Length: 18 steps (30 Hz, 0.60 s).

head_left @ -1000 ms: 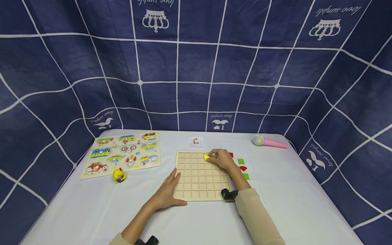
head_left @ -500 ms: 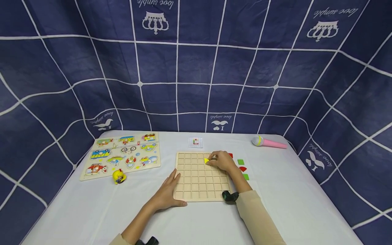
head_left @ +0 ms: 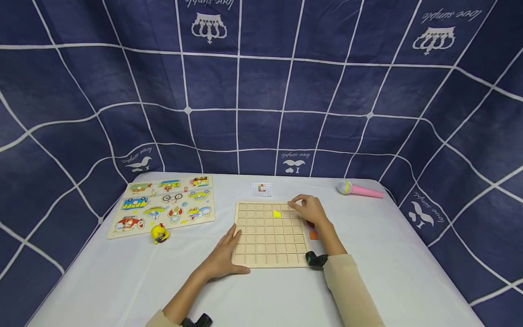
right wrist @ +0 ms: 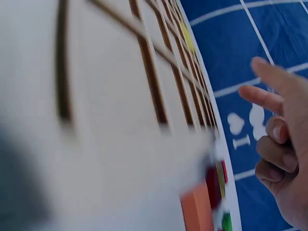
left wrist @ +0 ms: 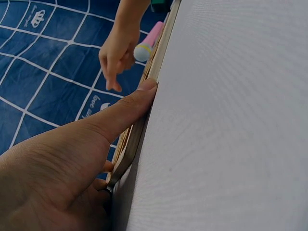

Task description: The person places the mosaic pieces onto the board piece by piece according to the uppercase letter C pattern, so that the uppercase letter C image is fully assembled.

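Around the wooden grid board (head_left: 269, 234), the near side is open tablecloth (head_left: 265, 295). The left hand (head_left: 222, 259) lies flat against the board's left edge, blocking that side. The right hand (head_left: 309, 210) hovers over its far right corner, with small coloured pieces (head_left: 313, 235) lying just right of the board. Beyond it sits a small pattern card (head_left: 261, 189). Further left lie a yellow toy (head_left: 159, 233) and a picture puzzle (head_left: 163, 205); a pink microphone (head_left: 359, 189) lies well off far right.

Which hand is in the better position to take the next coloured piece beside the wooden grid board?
Probably the right hand: it hovers empty by the orange piece, while the left hand rests on the wooden grid board, steadying its opposite edge.
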Tool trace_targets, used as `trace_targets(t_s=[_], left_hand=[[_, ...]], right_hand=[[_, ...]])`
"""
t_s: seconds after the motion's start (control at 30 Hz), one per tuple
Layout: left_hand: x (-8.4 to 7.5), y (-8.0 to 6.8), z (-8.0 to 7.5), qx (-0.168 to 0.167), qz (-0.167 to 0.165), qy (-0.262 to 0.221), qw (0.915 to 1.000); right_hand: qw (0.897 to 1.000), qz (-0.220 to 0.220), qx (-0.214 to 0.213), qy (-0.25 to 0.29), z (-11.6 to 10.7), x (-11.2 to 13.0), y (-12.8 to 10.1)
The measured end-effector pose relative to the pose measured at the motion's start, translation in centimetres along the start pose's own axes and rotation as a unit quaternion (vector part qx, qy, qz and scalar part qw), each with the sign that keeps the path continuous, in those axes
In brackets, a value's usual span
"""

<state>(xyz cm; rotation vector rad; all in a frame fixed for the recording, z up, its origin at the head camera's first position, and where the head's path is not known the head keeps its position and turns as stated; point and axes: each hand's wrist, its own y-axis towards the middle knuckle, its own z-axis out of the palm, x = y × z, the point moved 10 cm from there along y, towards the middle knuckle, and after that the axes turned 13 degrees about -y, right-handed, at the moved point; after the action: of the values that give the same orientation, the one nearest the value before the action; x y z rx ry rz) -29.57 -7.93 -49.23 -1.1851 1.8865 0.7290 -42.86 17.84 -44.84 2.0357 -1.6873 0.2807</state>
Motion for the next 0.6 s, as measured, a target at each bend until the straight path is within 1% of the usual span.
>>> trace_targets(t_s=[0.13,0.3,0.43,0.6], left_hand=[[0.0,0.0,-0.1,0.001,0.0,0.001,1.0],[0.1,0.0,0.0,0.002,-0.006,0.003,1.0],[0.2,0.0,0.0,0.001,-0.003,0.0,1.0],[0.2,0.1,0.0,0.0,-0.006,-0.001,1.0]], right_hand=[[0.999,0.028,-0.017,-0.012,-1.4,-2.0,-0.1],[0.999,0.045,-0.013,-0.027,-1.7,-4.5,-0.3],[0.998,0.037,-0.003,-0.046,-1.7,-5.6,-0.6],[0.996,0.046,0.026,-0.074,-1.6,-6.2,-1.0]])
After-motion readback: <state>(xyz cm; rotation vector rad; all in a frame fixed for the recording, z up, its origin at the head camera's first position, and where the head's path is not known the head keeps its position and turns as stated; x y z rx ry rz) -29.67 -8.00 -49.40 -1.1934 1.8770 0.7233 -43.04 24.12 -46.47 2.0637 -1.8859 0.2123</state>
